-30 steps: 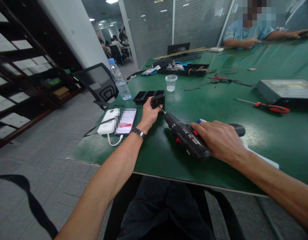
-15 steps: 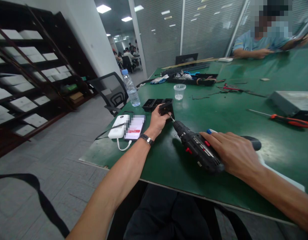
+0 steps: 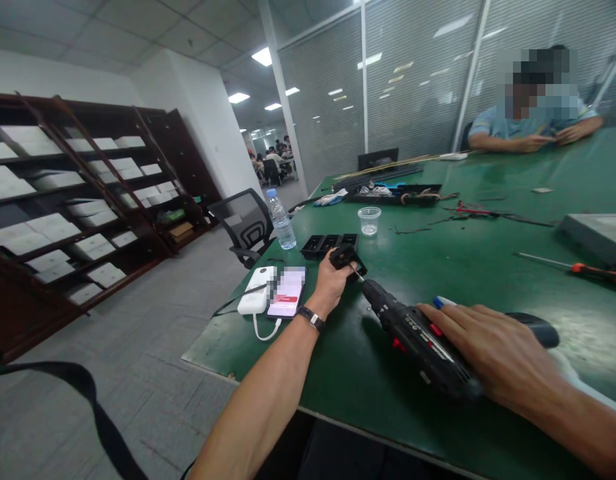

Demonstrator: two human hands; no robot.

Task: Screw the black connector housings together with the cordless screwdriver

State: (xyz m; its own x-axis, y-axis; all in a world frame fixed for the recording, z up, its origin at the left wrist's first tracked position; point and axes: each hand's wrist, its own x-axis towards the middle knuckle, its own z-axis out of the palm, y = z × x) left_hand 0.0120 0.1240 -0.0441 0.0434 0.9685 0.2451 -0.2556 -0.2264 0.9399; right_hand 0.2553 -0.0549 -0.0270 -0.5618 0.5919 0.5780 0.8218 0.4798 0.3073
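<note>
My left hand (image 3: 333, 279) is closed around a small black plastic part (image 3: 346, 256) with an opening in it, held just above the table. My right hand (image 3: 493, 343) grips a black cordless drill (image 3: 413, 337) with red switches, lying tilted on its side. The drill's thin metal bit (image 3: 359, 275) reaches to the black part beside my left fingers; whether its tip sits in a screw cannot be made out. Right behind my left hand stands a black tray with compartments (image 3: 315, 247). A blue-tipped object (image 3: 439, 302) shows beyond my right fingers, partly hidden.
Left of my wrist lie a white power bank (image 3: 257, 290) and a cabled phone (image 3: 288, 292). A water bottle (image 3: 282, 220) and clear cup (image 3: 369, 220) stand behind. Rightward are a screwdriver (image 3: 583, 269) and grey metal box (image 3: 598, 237). Another person (image 3: 528, 127) sits across the table.
The view has tilted upward, so the table and hands appear lower in the picture. Both hands keep their hold, with the bit still at the black part. The other person's hands have come closer together.
</note>
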